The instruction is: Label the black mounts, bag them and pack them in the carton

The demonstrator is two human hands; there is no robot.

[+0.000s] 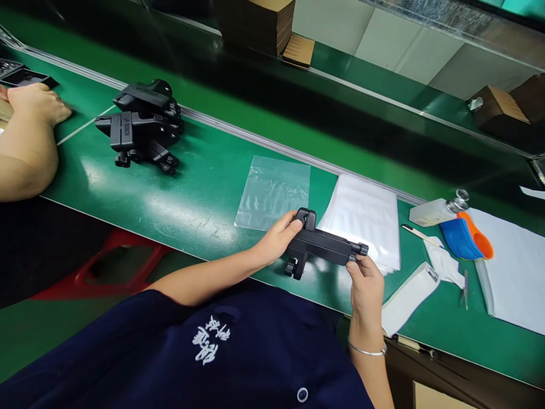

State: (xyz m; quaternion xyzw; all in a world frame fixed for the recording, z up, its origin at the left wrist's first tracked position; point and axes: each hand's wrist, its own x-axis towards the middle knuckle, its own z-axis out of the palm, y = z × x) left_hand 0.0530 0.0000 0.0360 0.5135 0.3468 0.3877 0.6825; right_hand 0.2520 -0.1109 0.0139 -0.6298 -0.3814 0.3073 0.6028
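Note:
A black plastic device (321, 245) is held level above the front part of the green bench. My left hand (279, 238) grips its left end, near the upright clamp block. My right hand (367, 275) pinches its right end by the small knobs. Behind it lies a single clear plastic bag (273, 190), flat on the bench. A stack of clear bags (366, 216) sits behind the device's right end, partly hidden by it. Further left rests a pile of similar black devices (145, 128).
On the right are a white bottle (434, 212), a blue and orange holder (466, 237), a cutter (419, 233), white cloths and white sheets (515, 272). Another person's arm (29, 136) rests at the far left. Cardboard (264, 25) stands on the shelf; a red stool (114, 264) is below.

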